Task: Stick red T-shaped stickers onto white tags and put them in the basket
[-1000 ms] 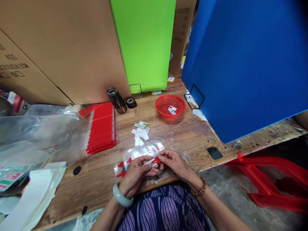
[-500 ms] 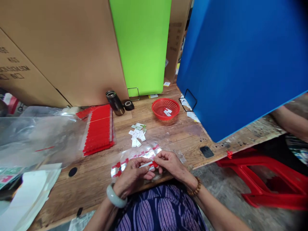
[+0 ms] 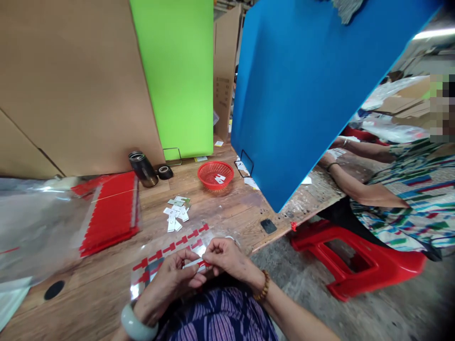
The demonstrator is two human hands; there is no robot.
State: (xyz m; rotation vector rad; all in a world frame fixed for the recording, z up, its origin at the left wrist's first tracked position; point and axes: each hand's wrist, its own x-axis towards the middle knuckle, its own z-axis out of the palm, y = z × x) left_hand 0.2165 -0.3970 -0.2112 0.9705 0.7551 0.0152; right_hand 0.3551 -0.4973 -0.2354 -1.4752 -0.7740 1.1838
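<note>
Between my hands, at the table's near edge, is a small white card (image 3: pixel 191 263) with a red piece of film (image 3: pixel 205 263) at its right end. My left hand (image 3: pixel 175 273) is closed on the card. The fingers of my right hand (image 3: pixel 229 260) pinch the red piece. Under and beyond my hands lies a clear sheet (image 3: pixel 145 251) bearing rows of red T-shaped stickers (image 3: pixel 171 246). Past it, several small white and green cards (image 3: pixel 176 214) lie in a loose pile. A red basket (image 3: pixel 215 175) with a few white cards stands further back.
At left lie a stack of red sheets (image 3: pixel 112 210) and clear plastic (image 3: pixel 35 227). An open black flask (image 3: pixel 142 169) stands near its lid (image 3: pixel 165 172). Green (image 3: pixel 177 80) and blue (image 3: pixel 291 94) panels rise behind. A co-worker (image 3: pixel 401 189) sits at right, near a red stool (image 3: pixel 355 255).
The view has swung to the right, so the table things sit further left and the co-worker shows more. Both my hands keep their hold on the card and red piece.
</note>
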